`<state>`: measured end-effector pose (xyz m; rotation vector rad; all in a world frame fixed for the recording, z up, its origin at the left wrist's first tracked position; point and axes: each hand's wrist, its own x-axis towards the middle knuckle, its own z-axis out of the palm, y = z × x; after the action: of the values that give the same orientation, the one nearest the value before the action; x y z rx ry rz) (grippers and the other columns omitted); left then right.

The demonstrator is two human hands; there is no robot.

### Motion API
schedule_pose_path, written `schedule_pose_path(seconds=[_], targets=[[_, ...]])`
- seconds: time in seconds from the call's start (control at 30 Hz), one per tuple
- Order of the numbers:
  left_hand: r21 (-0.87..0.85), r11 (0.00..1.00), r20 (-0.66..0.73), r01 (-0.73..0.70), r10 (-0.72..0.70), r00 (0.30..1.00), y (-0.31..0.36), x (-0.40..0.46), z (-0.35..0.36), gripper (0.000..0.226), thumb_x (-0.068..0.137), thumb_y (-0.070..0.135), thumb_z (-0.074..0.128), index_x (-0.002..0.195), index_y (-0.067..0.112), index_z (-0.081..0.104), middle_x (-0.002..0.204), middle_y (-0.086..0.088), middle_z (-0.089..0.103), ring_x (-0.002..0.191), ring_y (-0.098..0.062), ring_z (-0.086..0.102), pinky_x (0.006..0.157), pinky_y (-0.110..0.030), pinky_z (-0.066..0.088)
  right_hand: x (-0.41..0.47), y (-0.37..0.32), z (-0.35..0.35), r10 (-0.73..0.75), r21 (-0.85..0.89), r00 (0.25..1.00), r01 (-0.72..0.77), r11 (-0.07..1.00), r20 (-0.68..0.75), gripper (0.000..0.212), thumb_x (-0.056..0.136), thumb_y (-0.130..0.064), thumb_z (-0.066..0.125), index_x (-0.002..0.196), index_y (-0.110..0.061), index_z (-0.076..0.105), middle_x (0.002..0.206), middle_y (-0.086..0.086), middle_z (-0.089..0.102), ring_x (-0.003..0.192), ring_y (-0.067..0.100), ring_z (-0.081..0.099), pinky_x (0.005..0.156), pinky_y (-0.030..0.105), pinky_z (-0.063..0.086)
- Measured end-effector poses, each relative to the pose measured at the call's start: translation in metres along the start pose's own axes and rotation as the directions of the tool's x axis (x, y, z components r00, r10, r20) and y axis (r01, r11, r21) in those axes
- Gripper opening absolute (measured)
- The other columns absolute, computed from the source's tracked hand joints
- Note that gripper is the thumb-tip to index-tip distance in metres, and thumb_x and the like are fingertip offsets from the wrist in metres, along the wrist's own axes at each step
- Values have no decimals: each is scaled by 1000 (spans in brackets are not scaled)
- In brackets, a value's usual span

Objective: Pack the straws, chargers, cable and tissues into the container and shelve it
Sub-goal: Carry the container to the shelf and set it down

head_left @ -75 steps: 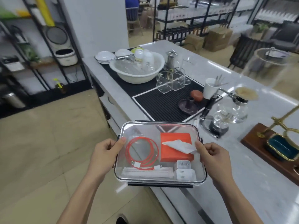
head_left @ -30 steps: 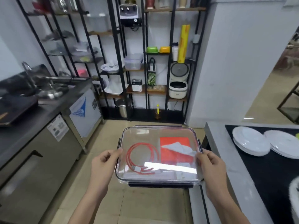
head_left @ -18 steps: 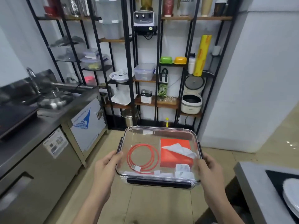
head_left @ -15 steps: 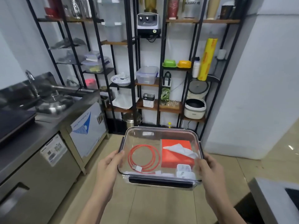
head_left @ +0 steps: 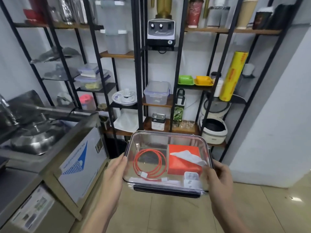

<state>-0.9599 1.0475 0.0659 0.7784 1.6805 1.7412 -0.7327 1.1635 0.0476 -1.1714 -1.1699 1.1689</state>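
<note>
I carry a clear lidded container (head_left: 151,140) level in front of me, above the floor. My left hand (head_left: 114,174) grips its left side and my right hand (head_left: 218,177) grips its right side. Through the lid I see a coiled red cable (head_left: 149,163) on the left, an orange tissue box (head_left: 183,160) with a white tissue sticking out on the right, white chargers (head_left: 190,179) at the near right corner, and pale wrapped straws (head_left: 154,181) along the near edge. The lid's dark front clip (head_left: 166,192) is closed.
Black metal shelving (head_left: 176,73) stands ahead, holding a blender base (head_left: 161,32), a plastic box (head_left: 156,92), plates (head_left: 124,97), a tin (head_left: 158,121), a rice cooker (head_left: 213,130) and a yellow film roll (head_left: 234,76). A steel counter with a sink (head_left: 33,135) runs along the left. A white wall (head_left: 277,115) is at right.
I have turned from the marble counter to face the shelving and moved closer to it. Both hands keep the same grip on the container.
</note>
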Motion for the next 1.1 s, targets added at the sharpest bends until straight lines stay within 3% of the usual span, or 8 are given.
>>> schedule_pose_path(seconds=[0.17, 0.27, 0.43, 0.6, 0.8, 0.93, 1.03, 1.1], targets=[[94, 994, 167, -48, 32, 986, -1, 79, 3, 27, 88, 40, 59, 113, 48, 67, 112, 16, 61, 109, -3, 62, 100, -33, 47, 69, 9, 36, -8, -34, 998, 10, 999, 58, 24, 89, -14, 68, 112, -13, 63, 106, 4, 69, 98, 22, 65, 81, 33, 50], [138, 984, 215, -116, 85, 973, -1, 129, 14, 37, 80, 38, 73, 114, 51, 65, 119, 8, 58, 105, -1, 63, 84, -19, 51, 118, 17, 60, -4, -38, 995, 8, 999, 102, 35, 81, -25, 73, 114, -18, 63, 103, 9, 71, 87, 22, 65, 79, 36, 50], [210, 959, 382, -188, 97, 919, -3, 222, 32, 105, 42, 66, 87, 136, 39, 50, 132, 3, 46, 117, 7, 50, 81, -6, 48, 207, 29, 97, -20, -68, 990, 30, 997, 137, 41, 82, -26, 74, 121, -24, 62, 109, 0, 71, 100, 19, 67, 92, 43, 53], [319, 906, 395, -277, 138, 908, 5, 311, 57, 117, 33, 71, 86, 137, 52, 37, 130, 26, 41, 126, 11, 39, 87, 1, 39, 286, 21, 138, -83, -116, 974, 109, 987, 211, 58, 81, -21, 78, 132, -22, 51, 124, -5, 61, 102, -10, 60, 82, 14, 45], [329, 902, 371, -279, 148, 917, -2, 382, 77, 123, 30, 52, 95, 137, 51, 35, 128, 27, 38, 123, 7, 43, 86, -3, 43, 341, 12, 177, -186, -208, 930, 260, 943, 317, 69, 78, -18, 79, 137, -26, 45, 124, -3, 48, 106, -23, 48, 77, -5, 38], [357, 891, 329, -280, 161, 930, -14, 429, 83, 124, 26, 36, 99, 134, 52, 40, 123, 23, 40, 122, -5, 51, 101, -27, 47, 371, 12, 202, -220, -235, 899, 323, 917, 377, 74, 74, -24, 83, 132, -42, 40, 128, -11, 45, 109, -25, 43, 79, -7, 35], [355, 885, 325, -300, 184, 928, -16, 469, 91, 119, 33, 8, 100, 135, 34, 45, 126, 7, 42, 105, 8, 58, 77, -10, 52, 396, 14, 226, -229, -253, 888, 347, 903, 398, 84, 61, -45, 87, 120, -68, 33, 124, -25, 41, 115, -19, 45, 84, -3, 38], [339, 900, 320, -273, 163, 933, -15, 495, 93, 114, 35, -7, 96, 133, 25, 46, 122, 0, 43, 92, 13, 60, 64, -3, 48, 415, 16, 241, -226, -272, 882, 356, 894, 413, 93, 53, -49, 88, 125, -68, 32, 126, -23, 45, 117, -10, 50, 91, 9, 43]])
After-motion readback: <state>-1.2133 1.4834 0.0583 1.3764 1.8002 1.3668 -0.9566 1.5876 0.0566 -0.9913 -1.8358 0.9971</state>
